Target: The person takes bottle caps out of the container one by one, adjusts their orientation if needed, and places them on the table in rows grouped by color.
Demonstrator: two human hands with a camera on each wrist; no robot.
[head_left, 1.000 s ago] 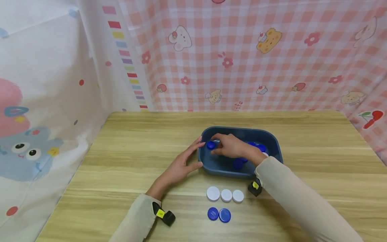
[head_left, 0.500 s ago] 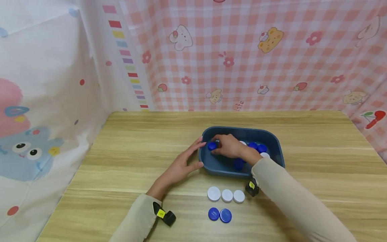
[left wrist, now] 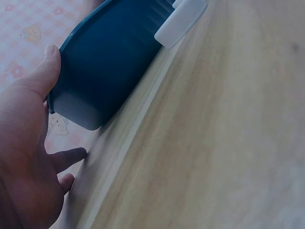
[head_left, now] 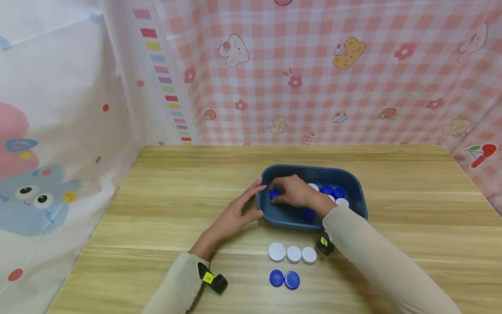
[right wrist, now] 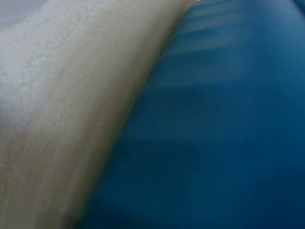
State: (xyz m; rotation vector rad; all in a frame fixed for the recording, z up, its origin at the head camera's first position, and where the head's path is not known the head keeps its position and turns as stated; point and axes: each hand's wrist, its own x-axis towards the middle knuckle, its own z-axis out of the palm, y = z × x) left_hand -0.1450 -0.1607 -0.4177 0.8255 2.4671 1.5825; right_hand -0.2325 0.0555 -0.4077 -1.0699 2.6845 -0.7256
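A dark blue bin stands on the table with blue and white bottle caps inside. My right hand reaches into its left part, thumb and fingers pinching a blue bottle cap. Against the bin's left end rests my left hand, fingers extended; the left wrist view shows its thumb at the rim of the bin. Blurred bin wall fills much of the right wrist view, where the right hand itself is hidden.
In front of the bin lie a row of white caps and, nearer, two blue caps. Several more caps, such as a blue one, sit in the bin's right half. A checked cloth hangs behind the wooden table.
My right hand has shifted slightly left, and its fingers have closed around the blue cap near the bin's left end. My left hand stays in place.
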